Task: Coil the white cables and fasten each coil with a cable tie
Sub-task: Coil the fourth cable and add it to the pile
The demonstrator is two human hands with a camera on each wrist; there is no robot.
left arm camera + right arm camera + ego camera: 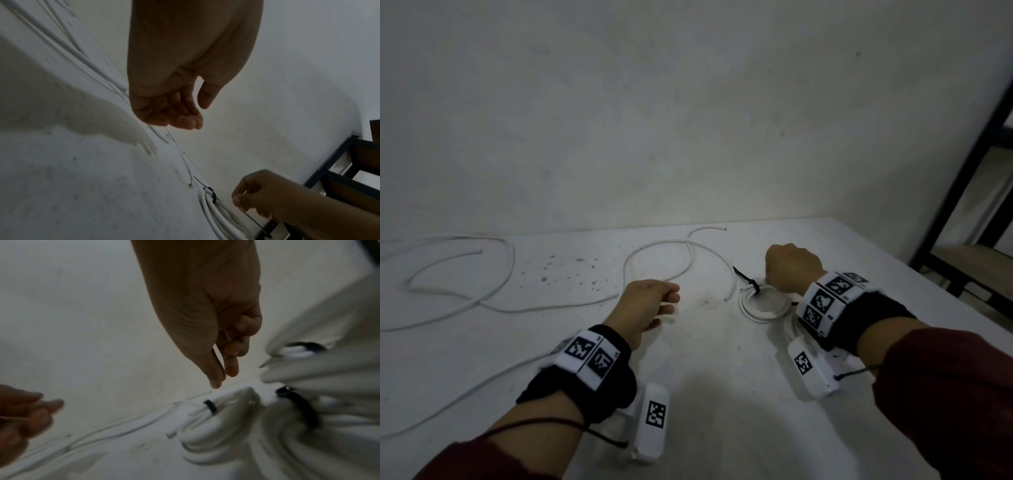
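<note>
A tied white cable coil [760, 318] lies on the white table [722, 394], bound by a black cable tie [751, 282] whose tail sticks up to the left. My right hand [791, 267] hovers just beyond the coil with its fingers curled. In the left wrist view it [257, 198] pinches a thin black cable tie [254, 222] beside the coil [211, 209]. My left hand [654, 301] hangs relaxed and empty above the table, near the end of a loose white cable [654, 245]. The right wrist view shows further tied coils [205, 431], blurred.
A second long white cable [462, 240] sprawls over the table's left half and runs toward the near edge. A plain wall stands right behind the table. A dark metal shelf frame [962, 171] rises past the table's right edge.
</note>
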